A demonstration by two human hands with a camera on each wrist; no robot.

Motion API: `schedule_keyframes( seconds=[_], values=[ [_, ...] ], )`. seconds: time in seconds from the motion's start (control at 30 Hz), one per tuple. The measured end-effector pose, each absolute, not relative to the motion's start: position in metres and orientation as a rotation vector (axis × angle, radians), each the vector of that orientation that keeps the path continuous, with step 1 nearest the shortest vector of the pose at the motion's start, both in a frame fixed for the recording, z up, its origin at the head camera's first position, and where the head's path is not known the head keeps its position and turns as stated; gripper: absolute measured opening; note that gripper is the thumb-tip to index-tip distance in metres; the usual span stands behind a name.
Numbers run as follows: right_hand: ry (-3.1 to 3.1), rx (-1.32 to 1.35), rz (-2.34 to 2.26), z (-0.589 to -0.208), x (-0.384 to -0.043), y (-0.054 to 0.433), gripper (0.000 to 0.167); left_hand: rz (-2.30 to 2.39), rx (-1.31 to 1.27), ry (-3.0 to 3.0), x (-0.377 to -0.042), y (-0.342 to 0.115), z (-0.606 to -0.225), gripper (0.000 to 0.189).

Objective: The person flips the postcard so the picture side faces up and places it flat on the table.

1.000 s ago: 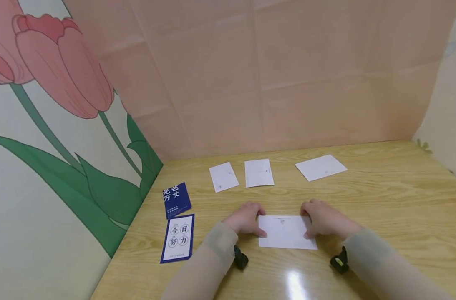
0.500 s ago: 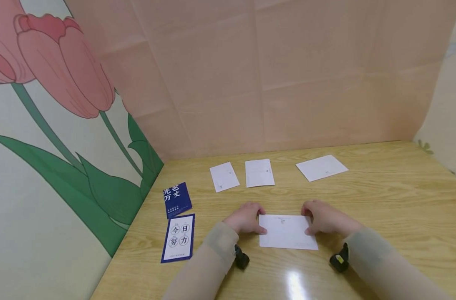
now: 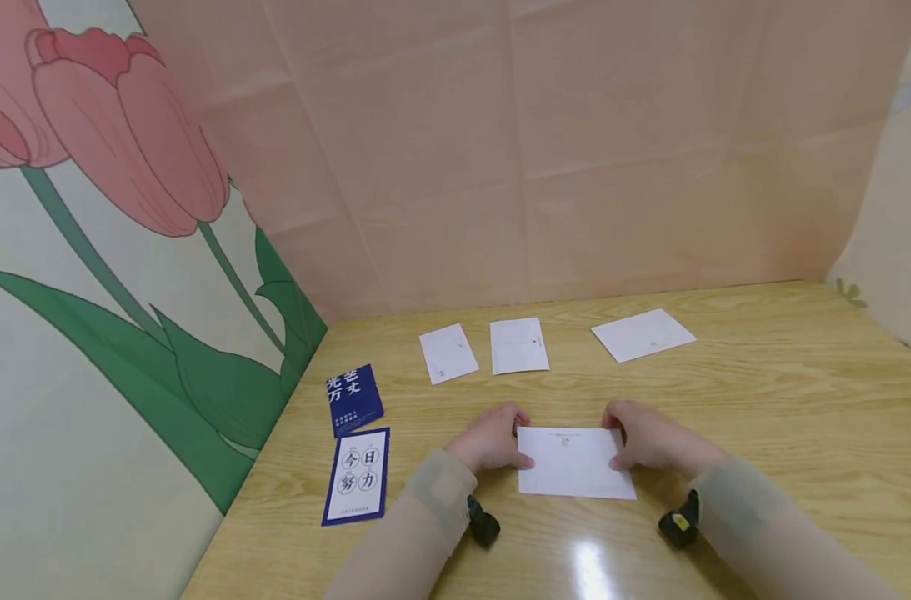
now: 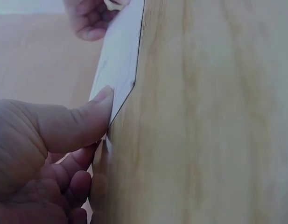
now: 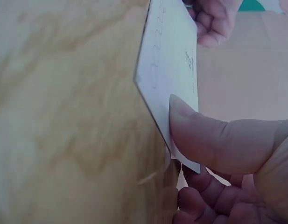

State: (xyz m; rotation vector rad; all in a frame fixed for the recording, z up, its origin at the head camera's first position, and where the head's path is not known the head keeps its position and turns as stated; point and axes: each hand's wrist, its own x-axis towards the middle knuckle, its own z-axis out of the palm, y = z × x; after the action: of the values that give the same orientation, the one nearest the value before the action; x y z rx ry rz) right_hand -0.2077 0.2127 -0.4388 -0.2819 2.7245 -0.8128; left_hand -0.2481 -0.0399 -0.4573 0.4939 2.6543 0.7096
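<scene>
A white card (image 3: 575, 462) with small print lies between my two hands near the front of the table. My left hand (image 3: 494, 437) pinches its left edge, thumb on top and fingers curled beneath. On the opposite edge, my right hand (image 3: 646, 435) pinches the card the same way. The left wrist view shows the left thumb (image 4: 83, 123) pressed on the card (image 4: 118, 60) with curled fingers under it. In the right wrist view the right thumb (image 5: 218, 140) presses the card's face (image 5: 174, 65), and the far hand shows at the top.
Three white cards lie toward the back: a left one (image 3: 448, 354), a middle one (image 3: 518, 346) and a right one (image 3: 643, 336). At the left are a dark blue card (image 3: 354, 402) and a blue-bordered white card (image 3: 356, 475) with large characters. A pink sheet (image 3: 515, 167) hangs behind the wooden table (image 3: 785, 400).
Both hands keep their hold on the white card. Its far edge appears very slightly higher in the view than before. The other cards have not moved.
</scene>
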Motion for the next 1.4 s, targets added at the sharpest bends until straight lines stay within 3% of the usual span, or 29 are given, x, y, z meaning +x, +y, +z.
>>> schedule_keyframes(
  seconds=[0.13, 0.33, 0.57, 0.83, 1.13, 1.4],
  values=[
    [2.72, -0.264, -0.844, -0.441, -0.207, 0.214, 0.045, 0.802, 0.461, 2.643, -0.246, -0.039, -0.457, 0.058],
    [2.75, -0.267, -0.872, -0.444, -0.208, 0.216, 0.032, 0.952, 0.399, 2.613, -0.244, -0.04, -0.457, 0.038],
    [2.711, -0.205, -0.954, -0.447, -0.21, 0.217, 0.021, 1.0, 0.331, 2.595, -0.243, -0.042, -0.457, 0.031],
    [2.512, -0.034, -1.207, -0.443, -0.206, 0.217, 0.028, 1.154, 0.288, 2.534, -0.243, -0.044, -0.457, 0.03],
    [2.525, -0.09, -1.318, -0.436, -0.209, 0.216, 0.026, 1.399, 0.26, 2.43, -0.242, -0.049, -0.45, 0.029],
    [2.571, -0.112, -1.391, -0.431, -0.207, 0.213, 0.029, 1.438, 0.231, 2.442, -0.241, -0.052, -0.442, 0.013]
  ],
)
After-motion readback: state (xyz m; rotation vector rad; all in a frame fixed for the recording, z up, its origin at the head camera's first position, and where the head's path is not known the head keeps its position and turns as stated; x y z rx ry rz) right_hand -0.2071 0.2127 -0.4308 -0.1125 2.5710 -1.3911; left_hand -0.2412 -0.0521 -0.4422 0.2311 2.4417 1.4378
